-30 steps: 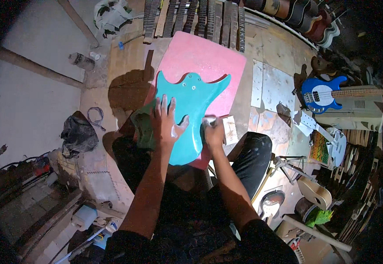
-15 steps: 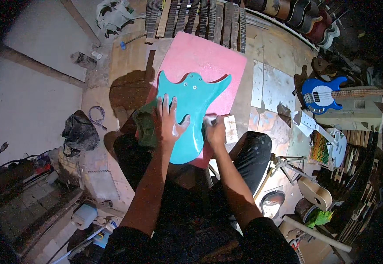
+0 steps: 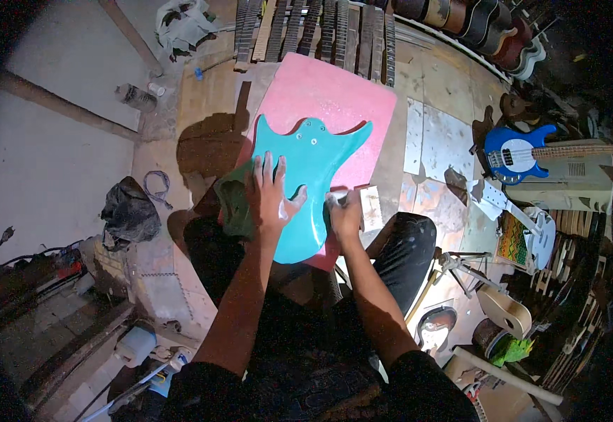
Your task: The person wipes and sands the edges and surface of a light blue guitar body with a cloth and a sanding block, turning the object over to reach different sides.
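A teal guitar body (image 3: 296, 232) with small holes near its top lies on a pink board (image 3: 313, 84) over my lap. My left hand (image 3: 273, 190) rests flat on the body's left half, its dusty fingers spread. At the body's right edge my right hand (image 3: 344, 211) has its fingers curled round something small that I cannot make out, touching or very near that edge. A pale block (image 3: 370, 208) sits just right of that hand. A dark green piece (image 3: 232, 204) lies partly under the body's left side.
Several guitar necks (image 3: 313, 35) lie beyond the board. A blue bass (image 3: 514, 155), a pale guitar (image 3: 542, 239) and a wooden body (image 3: 503, 306) are on the right. A black bag (image 3: 127, 214) and coiled cable (image 3: 157, 190) lie left. A metal stand (image 3: 461, 267) is by my right knee.
Hands, body and board sit a few pixels further right in the view, along with the surroundings. My left hand stays spread on the body; my right fingers stay curled at its edge.
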The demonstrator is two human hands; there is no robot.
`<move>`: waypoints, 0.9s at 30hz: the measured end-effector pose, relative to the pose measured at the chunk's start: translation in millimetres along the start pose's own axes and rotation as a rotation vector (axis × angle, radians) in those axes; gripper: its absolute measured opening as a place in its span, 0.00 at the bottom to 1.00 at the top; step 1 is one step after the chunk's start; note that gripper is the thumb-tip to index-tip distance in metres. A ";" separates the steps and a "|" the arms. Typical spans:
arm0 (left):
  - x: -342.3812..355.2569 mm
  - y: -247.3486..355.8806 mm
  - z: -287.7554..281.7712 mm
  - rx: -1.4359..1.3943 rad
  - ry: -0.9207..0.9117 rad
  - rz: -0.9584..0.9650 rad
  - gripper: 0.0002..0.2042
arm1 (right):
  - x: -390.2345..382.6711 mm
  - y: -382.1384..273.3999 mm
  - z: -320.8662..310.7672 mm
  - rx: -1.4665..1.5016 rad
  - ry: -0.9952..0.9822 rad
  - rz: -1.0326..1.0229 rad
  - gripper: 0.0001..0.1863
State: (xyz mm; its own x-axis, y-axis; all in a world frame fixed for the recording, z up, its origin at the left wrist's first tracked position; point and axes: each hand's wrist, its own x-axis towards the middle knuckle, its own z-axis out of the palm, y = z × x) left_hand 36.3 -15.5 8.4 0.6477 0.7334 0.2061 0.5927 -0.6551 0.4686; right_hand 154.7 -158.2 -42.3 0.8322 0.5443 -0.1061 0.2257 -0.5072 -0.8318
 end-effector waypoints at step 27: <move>-3.0 -1.4 -3.8 0.040 -0.002 -0.020 0.40 | -0.7 -26.2 -12.9 0.011 -0.057 -0.043 0.11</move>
State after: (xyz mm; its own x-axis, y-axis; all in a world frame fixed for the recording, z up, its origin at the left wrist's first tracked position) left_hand 31.7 -16.1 10.4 0.6366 0.7461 0.1952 0.6243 -0.6471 0.4377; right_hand 154.8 -153.9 -13.5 0.7915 0.6028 -0.1006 0.2548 -0.4750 -0.8423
